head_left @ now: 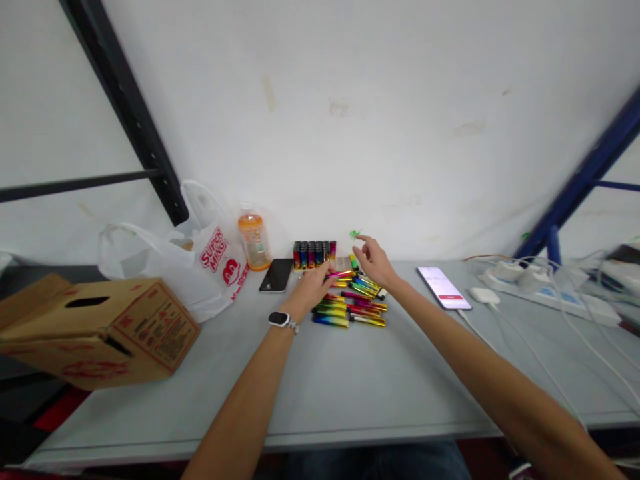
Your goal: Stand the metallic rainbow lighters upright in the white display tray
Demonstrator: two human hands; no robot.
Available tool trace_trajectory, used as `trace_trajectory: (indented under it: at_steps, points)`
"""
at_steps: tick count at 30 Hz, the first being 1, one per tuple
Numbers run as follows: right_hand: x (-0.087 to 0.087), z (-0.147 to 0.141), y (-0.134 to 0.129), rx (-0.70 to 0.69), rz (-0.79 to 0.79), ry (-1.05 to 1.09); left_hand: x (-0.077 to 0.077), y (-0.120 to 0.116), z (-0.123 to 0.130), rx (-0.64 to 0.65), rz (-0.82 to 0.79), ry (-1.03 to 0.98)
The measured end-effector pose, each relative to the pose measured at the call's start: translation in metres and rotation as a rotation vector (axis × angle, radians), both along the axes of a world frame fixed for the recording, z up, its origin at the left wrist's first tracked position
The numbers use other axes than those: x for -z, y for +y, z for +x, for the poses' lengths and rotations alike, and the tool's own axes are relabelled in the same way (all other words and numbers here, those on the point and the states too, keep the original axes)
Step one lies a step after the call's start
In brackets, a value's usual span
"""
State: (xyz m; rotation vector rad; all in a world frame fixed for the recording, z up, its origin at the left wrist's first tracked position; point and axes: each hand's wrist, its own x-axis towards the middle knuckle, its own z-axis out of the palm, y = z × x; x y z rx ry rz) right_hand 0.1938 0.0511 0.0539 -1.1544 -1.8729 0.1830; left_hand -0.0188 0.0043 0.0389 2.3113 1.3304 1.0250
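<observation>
My left hand (316, 285), with a watch on its wrist, is closed over a pile of shiny metallic lighters (367, 309). A pink-and-gold lighter (342, 274) sticks out at its fingertips. Behind it, several dark-topped lighters (311, 253) stand upright in rows in a tray (343, 263), partly hidden by the hand. My right hand (376, 261) is raised just right of the tray, its index finger stretched out and apart from the thumb. A small green thing (355, 234) shows at that fingertip, in front of the wall; I cannot tell whether the finger touches it.
Left of the lighters are a dark phone (277, 275), an orange bottle (254, 239), a white plastic bag (213, 267) and a cardboard box (100, 327). On the right lie a lit phone (444, 288) with a cable, a white charger (484, 296) and a power strip (550, 293).
</observation>
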Motion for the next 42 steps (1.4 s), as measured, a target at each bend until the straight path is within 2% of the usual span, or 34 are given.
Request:
trace_trajectory:
  at_steps: [3,6,11,17,19,22,27,29,35,42]
  points:
    - [0.004,0.005,-0.025,-0.003,-0.016,0.223,-0.001,-0.003,0.009,0.057,-0.052,-0.345]
    - [0.012,0.005,-0.047,0.02,-0.064,0.377,0.003,-0.007,0.023,0.051,-0.12,-0.635]
    - [0.019,0.0,-0.067,-0.045,-0.107,0.424,0.005,-0.02,0.047,-0.006,-0.114,-0.881]
    - [0.02,-0.006,-0.073,-0.093,-0.111,0.425,-0.003,-0.038,0.064,0.193,-0.264,-1.052]
    - [0.021,-0.007,-0.074,-0.105,-0.125,0.415,-0.006,-0.043,0.066,0.193,-0.334,-1.069]
    - [0.022,-0.007,-0.074,-0.115,-0.147,0.404,-0.008,-0.046,0.064,0.112,-0.372,-1.033]
    - [0.025,-0.005,-0.072,-0.12,-0.171,0.355,-0.001,-0.043,0.062,-0.134,-0.195,-0.864]
    - [0.027,-0.005,-0.071,-0.126,-0.184,0.348,0.001,-0.04,0.062,-0.184,-0.164,-0.803]
    - [0.031,-0.007,-0.07,-0.135,-0.21,0.359,-0.002,-0.043,0.064,-0.214,-0.135,-0.712]
    - [0.029,-0.008,-0.074,-0.144,-0.234,0.362,-0.005,-0.05,0.062,-0.142,-0.099,-0.691]
